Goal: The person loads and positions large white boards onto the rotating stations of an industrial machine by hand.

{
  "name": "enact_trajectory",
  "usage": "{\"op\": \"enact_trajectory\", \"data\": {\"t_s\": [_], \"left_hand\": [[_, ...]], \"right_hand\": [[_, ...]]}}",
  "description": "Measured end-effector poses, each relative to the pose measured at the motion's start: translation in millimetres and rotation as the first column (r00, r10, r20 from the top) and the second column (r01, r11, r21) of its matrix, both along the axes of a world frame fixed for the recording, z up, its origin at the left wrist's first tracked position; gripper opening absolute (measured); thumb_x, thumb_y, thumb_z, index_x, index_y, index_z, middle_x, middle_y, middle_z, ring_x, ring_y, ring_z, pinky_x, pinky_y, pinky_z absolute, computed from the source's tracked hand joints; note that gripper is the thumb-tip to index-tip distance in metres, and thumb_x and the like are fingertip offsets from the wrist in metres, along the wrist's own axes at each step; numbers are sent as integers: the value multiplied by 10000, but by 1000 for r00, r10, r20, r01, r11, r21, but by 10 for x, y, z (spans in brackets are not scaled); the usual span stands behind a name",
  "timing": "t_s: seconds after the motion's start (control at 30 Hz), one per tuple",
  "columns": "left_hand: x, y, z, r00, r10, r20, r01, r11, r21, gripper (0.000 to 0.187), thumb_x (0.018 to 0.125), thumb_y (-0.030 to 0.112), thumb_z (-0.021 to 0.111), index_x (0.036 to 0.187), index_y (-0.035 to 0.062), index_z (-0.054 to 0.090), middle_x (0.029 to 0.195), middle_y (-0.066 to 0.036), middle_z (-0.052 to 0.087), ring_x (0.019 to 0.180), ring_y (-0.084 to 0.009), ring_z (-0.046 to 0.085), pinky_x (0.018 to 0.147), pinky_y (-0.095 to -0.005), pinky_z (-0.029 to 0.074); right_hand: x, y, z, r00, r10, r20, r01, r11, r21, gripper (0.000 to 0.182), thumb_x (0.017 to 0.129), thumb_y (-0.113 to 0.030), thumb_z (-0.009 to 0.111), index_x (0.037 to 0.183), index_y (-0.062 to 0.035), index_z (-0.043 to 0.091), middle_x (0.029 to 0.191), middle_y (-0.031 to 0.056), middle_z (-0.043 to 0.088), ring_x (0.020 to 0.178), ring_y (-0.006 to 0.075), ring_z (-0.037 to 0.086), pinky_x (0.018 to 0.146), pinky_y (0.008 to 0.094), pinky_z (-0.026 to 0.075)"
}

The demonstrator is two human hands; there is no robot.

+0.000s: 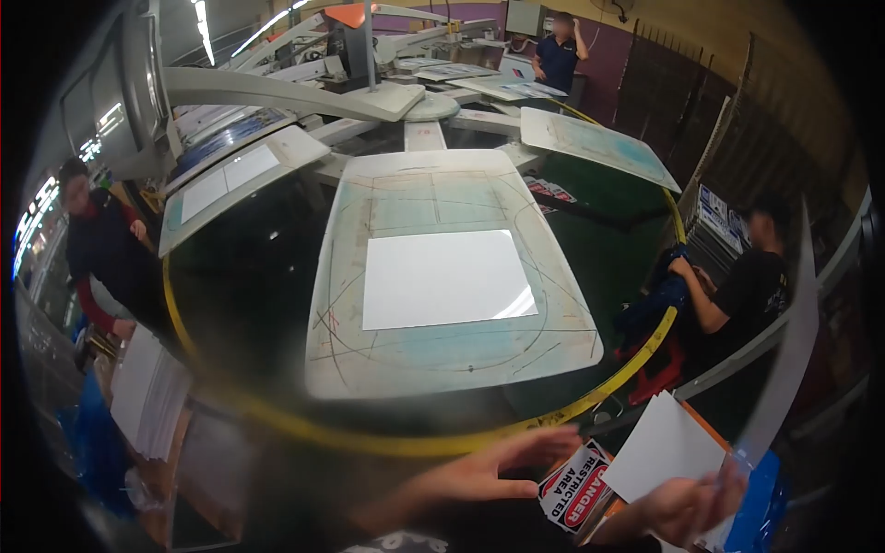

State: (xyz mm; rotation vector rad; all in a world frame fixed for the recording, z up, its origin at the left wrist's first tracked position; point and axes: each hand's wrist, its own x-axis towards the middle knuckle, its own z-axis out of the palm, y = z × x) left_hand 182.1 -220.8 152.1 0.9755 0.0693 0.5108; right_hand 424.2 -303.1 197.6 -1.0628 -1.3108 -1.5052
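Two hands show at the near edge of the view. The left hand is stretched out flat, fingers together and extended toward the right, gripping nothing; its fingertips lie just beside a red, black and white danger sign reading "RESTRICTED AREA". The right hand is at the near right, fingers curled around the lower edge of a white sheet, which stands tilted above it. A long pale strip rises from the same area up the right side; whether the right hand also grips it cannot be told.

Just beyond the hands a yellow curved rail runs left to right. Beyond it sits a large flat pallet, marked with pencil lines and bluish stains, with a white blank sheet lying flat near its centre. Further pallets radiate from the machine hub farther off.

At the near left is a stack of white sheets. A person in a dark and red top stands at the left. A person in a black shirt works at the right, handling blue fabric. A third person stands at the far side.
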Motion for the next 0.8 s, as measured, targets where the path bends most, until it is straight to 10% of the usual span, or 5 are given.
{"op": "enact_trajectory", "data": {"t_s": [0.1,0.4,0.63,0.73,0.8], "left_hand": [[147,223,181,957,-150,248,141,989,53,1311,607,617,726,1407,108,-179,1492,-160,41,1348,-305,197,1095,-445,129],[-336,97,-10,929,15,371,-57,993,102,794,697,421,642,1182,14,162,1196,-214,291,1123,-328,382,949,-418,289],[-853,-157,-207,888,276,367,-336,936,108,433,768,269,578,1007,-59,428,966,-256,484,948,-346,526,835,-397,413],[-973,-279,-297,863,352,361,-417,901,118,323,798,204,550,932,-90,542,867,-274,567,873,-354,587,786,-388,467],[-994,-355,-345,840,397,369,-465,878,115,292,818,161,532,882,-111,618,801,-286,623,823,-359,628,753,-383,502]], "right_hand": [[-633,144,-103,936,341,90,-302,906,-298,225,828,-88,557,1010,-220,561,1089,127,571,1024,271,546,902,453,436],[-1205,389,-309,418,694,-587,-709,-154,-688,424,704,-230,751,1105,-167,625,1164,53,581,1052,260,565,946,376,429],[-305,617,-569,607,-31,-794,-545,711,-444,529,875,-247,547,1315,4,395,1332,155,433,1275,280,349,1062,367,222],[71,743,-832,-248,138,-959,-840,463,284,606,937,-463,356,1325,2,379,1275,193,473,1193,270,447,1018,363,311],[437,783,-1266,-285,57,-957,-956,62,288,690,924,-544,255,1303,14,403,1177,213,536,1083,267,527,976,356,365]]}}
